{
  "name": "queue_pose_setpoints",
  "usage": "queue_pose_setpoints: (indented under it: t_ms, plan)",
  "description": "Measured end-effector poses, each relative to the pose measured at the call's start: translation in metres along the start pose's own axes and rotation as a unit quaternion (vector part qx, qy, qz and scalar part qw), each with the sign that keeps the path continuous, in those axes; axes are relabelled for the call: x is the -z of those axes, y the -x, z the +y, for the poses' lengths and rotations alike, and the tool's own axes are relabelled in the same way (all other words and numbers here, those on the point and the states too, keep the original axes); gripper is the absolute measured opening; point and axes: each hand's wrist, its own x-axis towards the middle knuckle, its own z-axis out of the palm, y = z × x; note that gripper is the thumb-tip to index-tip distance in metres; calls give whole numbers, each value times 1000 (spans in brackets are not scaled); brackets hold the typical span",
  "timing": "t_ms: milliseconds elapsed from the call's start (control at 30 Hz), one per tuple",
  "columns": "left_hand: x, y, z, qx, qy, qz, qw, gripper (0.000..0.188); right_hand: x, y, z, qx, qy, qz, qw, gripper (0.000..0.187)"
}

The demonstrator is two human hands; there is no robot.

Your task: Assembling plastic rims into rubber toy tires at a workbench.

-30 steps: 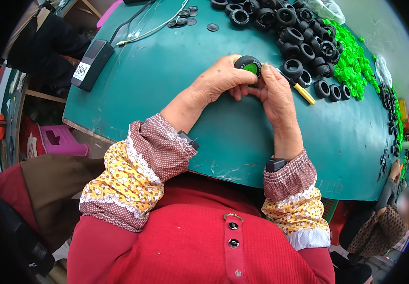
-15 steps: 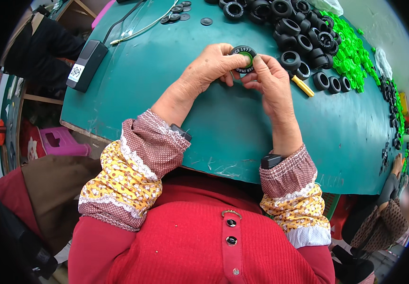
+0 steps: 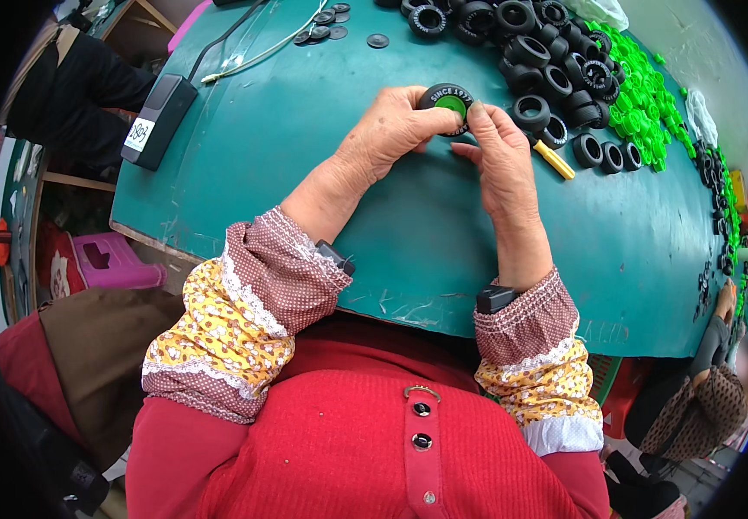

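Note:
Over the green table, a small black toy tyre [image 3: 437, 94] with pale lettering is held between my two hands. A bright green disc [image 3: 452, 105] sits inside its ring. My left hand [image 3: 389, 130] grips the tyre from the left, its thumb pressing at the lower part of the green disc. My right hand [image 3: 502, 147] pinches the tyre's right edge with thumb and forefinger; its other fingers are curled below. To the right of that hand lies a yellow-handled tool [image 3: 554, 160], its tip hidden by the tyres.
Loose black tyres [image 3: 528, 50] pile up at the far right, beside a heap of green discs [image 3: 642, 104]. Several flat black discs [image 3: 377, 41] lie at the back. A black box with a cable [image 3: 160, 117] stands left. Another person [image 3: 711, 389] sits at the right edge.
The tyre has turned in my hands, so more of its face and green disc shows. My left thumb has moved down the disc, and my right fingers have loosened a little.

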Motion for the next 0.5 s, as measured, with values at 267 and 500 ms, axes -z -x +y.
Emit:
queue_pose_setpoints:
  t_ms: [267, 500]
  plan:
    - [-3, -1, -5, 58, 85, -68, 992, 22, -5, 2, 2, -2, -79, -34, 996, 31]
    - [-7, 1, -4, 29, 41, -82, 995, 21, -6, 1, 5, -30, -86, -20, 996, 30]
